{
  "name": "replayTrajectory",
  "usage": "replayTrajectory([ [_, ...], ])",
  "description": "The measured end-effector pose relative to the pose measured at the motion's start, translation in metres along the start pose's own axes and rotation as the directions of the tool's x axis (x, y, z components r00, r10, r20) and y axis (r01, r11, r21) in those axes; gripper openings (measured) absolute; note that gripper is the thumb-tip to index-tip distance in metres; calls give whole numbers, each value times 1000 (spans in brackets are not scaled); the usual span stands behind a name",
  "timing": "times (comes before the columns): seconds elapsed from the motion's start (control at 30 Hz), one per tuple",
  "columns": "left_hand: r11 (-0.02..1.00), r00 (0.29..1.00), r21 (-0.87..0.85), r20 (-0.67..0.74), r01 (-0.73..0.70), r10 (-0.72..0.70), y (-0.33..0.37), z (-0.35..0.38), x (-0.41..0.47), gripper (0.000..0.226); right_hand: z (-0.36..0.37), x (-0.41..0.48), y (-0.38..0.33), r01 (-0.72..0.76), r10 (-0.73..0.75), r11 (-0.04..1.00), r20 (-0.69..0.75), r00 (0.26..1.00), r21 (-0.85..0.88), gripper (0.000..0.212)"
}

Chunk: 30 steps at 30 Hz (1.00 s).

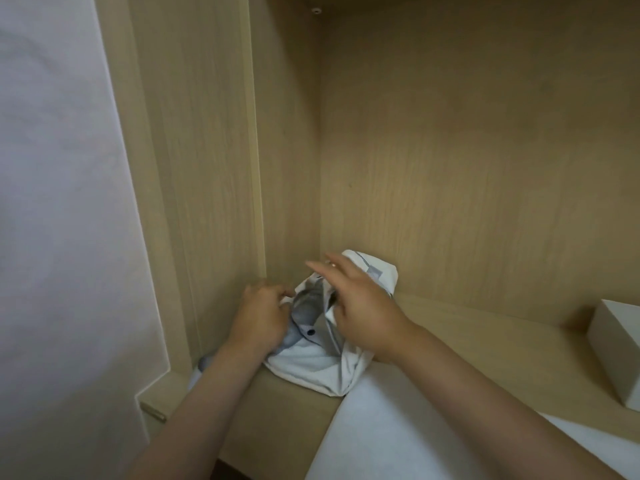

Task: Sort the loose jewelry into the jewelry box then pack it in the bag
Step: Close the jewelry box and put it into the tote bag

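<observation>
While the head view is tilted down into a pale wooden alcove, a white cloth bag [311, 365] is seen lying on the counter [485, 334], pushed into the back left corner. Its mouth is held open, and a grey lining with a dark snap [311, 331] is shown inside. The bag's left rim is pinched by the left grip [259, 317], fingers curled over the cloth. The right grip [356, 306] is held released just above the mouth, fingers stretched out and blurred. A white box [620, 344] is set well apart at the right edge of the counter, partly cut off by the frame. White fabric [398, 427] is spread across the foreground.
</observation>
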<state>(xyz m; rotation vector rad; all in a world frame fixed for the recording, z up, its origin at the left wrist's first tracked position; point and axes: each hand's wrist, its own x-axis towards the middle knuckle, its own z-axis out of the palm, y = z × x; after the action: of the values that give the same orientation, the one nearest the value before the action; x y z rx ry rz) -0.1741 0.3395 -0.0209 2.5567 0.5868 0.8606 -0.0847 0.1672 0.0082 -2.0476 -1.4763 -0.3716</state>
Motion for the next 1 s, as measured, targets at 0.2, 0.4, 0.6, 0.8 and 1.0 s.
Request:
replayTrajectory([
  [0.2, 980, 986, -172, 117, -97, 118, 44, 4, -17, 30, -43, -15, 10, 142, -119, 825, 76, 990, -547, 33],
  [0.4, 959, 902, -246, 368, -140, 226, 83, 34, -26, 43, -81, -58, 27, -52, 222, 771, 191, 956, -635, 52],
  [0.6, 957, 756, -290, 621, -27, 210, 102, 69, -36, 58, -84, -86, 52, -316, 514, 813, 348, 784, -490, 42],
  [0.8, 932, 863, -362, 463, -27, 205, 109, 76, -37, 39, -67, -102, 60, -386, 495, 859, 349, 796, -337, 77],
  [1.0, 740, 911, -671, 327, 36, 252, 134, 75, -38, 40, -61, -108, 60, -359, 397, 905, 148, 906, -228, 67],
])
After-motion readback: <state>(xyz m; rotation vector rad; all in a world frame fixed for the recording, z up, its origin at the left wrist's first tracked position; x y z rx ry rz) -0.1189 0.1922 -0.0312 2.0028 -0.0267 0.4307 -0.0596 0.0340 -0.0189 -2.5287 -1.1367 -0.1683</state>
